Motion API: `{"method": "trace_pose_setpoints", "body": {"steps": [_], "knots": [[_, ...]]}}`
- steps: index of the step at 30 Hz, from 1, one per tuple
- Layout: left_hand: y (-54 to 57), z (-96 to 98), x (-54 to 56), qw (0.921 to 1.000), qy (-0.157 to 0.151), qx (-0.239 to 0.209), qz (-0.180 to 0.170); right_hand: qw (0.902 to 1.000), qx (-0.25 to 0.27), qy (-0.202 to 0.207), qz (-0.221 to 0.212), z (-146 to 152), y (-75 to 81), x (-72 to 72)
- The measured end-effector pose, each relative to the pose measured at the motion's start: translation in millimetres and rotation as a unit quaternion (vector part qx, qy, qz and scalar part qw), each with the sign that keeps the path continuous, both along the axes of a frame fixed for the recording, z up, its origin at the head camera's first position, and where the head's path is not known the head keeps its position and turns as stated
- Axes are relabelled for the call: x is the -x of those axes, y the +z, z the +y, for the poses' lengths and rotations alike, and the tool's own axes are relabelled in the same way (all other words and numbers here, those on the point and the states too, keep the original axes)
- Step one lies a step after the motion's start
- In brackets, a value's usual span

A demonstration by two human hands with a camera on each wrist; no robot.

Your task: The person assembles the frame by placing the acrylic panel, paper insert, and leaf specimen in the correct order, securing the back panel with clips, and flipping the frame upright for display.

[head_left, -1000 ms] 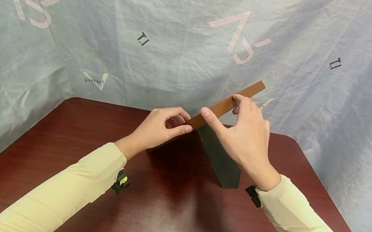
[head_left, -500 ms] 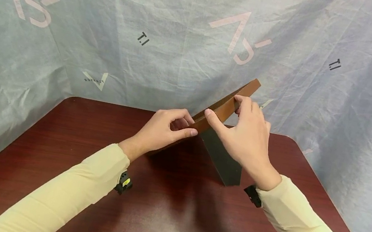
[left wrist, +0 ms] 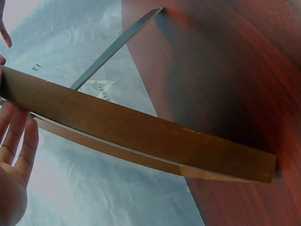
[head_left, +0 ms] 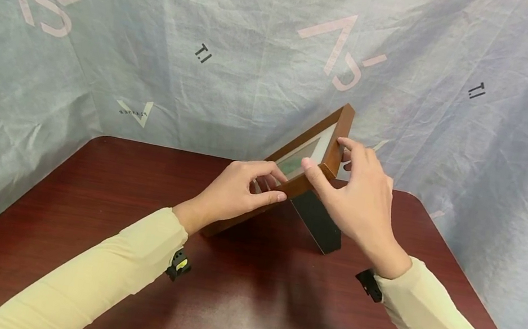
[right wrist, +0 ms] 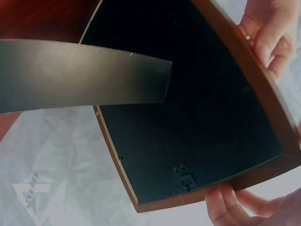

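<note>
A brown wooden picture frame (head_left: 310,136) leans back on the table, its lower end touching the surface. Its front has a white mat (head_left: 323,145) around a partly hidden greenish picture. From the black backing (right wrist: 207,122) a dark stand leg (head_left: 318,226) slopes down to the table. My left hand (head_left: 238,190) grips the near side rail, thumb outside and fingers over the front. At the raised end, my right hand (head_left: 364,196) holds the rail near the corner between thumb and fingers. The left wrist view shows the side rail (left wrist: 141,127) edge-on.
The dark red wooden table (head_left: 138,185) has rounded far corners. A grey printed cloth (head_left: 237,69) hangs behind and along both sides. Black wrist devices (head_left: 179,265) sit below the cuffs of pale yellow sleeves (head_left: 93,275).
The picture frame has turned from edge-on so that its front now shows, and its raised end has shifted left. Both hands keep their grip and have moved slightly right and down.
</note>
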State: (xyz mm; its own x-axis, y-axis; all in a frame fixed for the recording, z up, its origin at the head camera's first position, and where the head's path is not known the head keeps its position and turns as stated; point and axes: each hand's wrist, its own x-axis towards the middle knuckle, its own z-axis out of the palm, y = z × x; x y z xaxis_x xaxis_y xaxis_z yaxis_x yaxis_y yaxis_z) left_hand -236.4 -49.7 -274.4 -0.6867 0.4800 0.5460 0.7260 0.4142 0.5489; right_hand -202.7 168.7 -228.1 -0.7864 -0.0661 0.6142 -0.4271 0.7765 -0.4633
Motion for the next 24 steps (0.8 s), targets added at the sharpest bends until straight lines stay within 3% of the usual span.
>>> {"method": "trace_pose_setpoints", "body": {"steps": [8,17,20,24], "knots": [[1.6,1.2,-1.6,1.0,0.003,0.008,0.001,0.9995,0.007,0.011,0.027,-1,-3.9,1.6],[0.2,-0.8,-0.1,0.9993,-0.026,0.012,-0.025,0.9982,0.037,0.047,0.006,16,-0.3,7.2],[-1.8,-6.6,2.5,0.9992,-0.01,0.009,-0.038,0.9975,0.04,0.058,0.004,21,1.7,8.9],[-5.5,-16.3,8.5,0.9977,0.036,0.008,-0.056,0.9966,0.043,0.07,-0.008,28,3.2,13.0]]}}
